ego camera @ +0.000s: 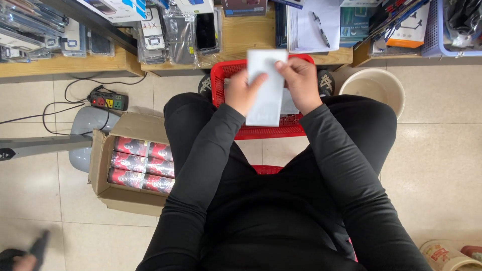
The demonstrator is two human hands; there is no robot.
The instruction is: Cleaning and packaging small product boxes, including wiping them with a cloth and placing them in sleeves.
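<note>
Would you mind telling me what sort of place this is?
Probably a phone-accessory shop or stockroom: packaged phone cases on wooden shelves, a carton of red boxes, and a red basket below both hands.

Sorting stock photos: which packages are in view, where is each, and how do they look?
White flat packet: held by left hand and right hand over red basket.
Cardboard box: floor at left, open, holding red packs.
Clear-bagged phone cases: wooden shelf.

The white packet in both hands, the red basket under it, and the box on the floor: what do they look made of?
White packet: seemingly thin glossy card or plastic film, flat and smooth. Red basket: moulded plastic, a lattice of holes. Box: brown corrugated cardboard, matte, flaps open. Both the left hand and the right hand grip the packet.
</note>
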